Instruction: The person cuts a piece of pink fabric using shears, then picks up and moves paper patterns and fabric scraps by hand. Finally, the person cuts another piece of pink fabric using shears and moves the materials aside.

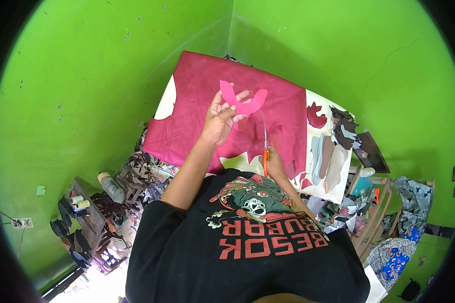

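My left hand [220,121] pinches a bright pink U-shaped cutout [247,107] between thumb and fingers, raised over the table. Scissors [266,146] with orange handles are in my right hand [274,162], their blades pointing away from me. Below both hands spreads a large dark red sheet of material [197,101], its near edge cut into jagged notches. Whether the blades are apart is hard to make out.
On the table's right side [313,189] lie red scraps [316,117], grey and brown shaped pieces [327,154] and a dark pile [343,121]. Heaps of offcuts [136,166] and a wooden stand with thread spools [81,202] are at left. Green walls meet behind the table.
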### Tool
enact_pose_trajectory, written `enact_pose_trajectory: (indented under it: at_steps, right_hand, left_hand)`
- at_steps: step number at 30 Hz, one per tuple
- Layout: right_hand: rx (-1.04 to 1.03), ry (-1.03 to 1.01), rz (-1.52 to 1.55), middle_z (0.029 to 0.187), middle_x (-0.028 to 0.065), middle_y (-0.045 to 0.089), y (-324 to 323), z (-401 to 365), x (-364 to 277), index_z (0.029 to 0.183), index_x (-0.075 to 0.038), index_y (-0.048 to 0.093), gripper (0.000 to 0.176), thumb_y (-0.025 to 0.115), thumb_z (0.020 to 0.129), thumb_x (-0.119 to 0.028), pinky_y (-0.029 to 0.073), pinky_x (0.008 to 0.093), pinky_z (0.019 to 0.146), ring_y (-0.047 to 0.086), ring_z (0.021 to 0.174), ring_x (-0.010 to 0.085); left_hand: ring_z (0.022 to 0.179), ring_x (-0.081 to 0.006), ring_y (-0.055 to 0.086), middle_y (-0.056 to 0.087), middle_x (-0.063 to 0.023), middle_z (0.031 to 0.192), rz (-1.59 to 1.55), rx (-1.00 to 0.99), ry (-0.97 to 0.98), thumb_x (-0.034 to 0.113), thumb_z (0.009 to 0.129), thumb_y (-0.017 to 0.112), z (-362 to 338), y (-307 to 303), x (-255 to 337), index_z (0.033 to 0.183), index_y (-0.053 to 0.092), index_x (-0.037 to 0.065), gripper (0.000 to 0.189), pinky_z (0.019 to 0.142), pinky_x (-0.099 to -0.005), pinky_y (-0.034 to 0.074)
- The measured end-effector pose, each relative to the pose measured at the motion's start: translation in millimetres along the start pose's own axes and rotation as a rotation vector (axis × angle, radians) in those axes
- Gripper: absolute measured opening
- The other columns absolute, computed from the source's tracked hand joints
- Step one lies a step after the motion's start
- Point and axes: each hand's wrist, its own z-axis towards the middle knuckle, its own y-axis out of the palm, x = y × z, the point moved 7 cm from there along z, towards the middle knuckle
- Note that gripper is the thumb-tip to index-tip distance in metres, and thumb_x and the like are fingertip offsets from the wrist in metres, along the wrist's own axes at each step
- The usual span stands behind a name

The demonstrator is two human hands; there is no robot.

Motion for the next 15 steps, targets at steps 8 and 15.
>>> enact_pose_trajectory:
  at_steps: [8,15]
  right_hand:
    - [-0.077,0.104,-0.254,0.099,0.0321,0.068,25,-17,33,0.126,-0.006,0.054,0.044,0.066,0.085,-0.018,0.051,0.0569,0.083,0.066,0.096,0.0499]
    - [-0.242,-0.003,-0.373,0.107,0.0293,0.067,39,-22,34,0.122,-0.003,0.055,0.042,0.065,0.086,-0.020,0.053,0.0543,0.084,0.067,0.097,0.0472]
  left_hand:
    - [0.129,-0.0334,0.059,0.051,-0.0251,0.146,0.028,0.010,-0.051,-0.001,0.098,0.054,0,-4,-12,0.150,0.037,0.010,0.056,0.103,-0.0426,0.054]
    - [0.126,-0.0340,0.061,0.054,-0.0251,0.142,0.061,0.078,-0.087,-0.004,0.097,0.051,-8,-11,-24,0.145,0.042,0.007,0.050,0.101,-0.0422,0.055]
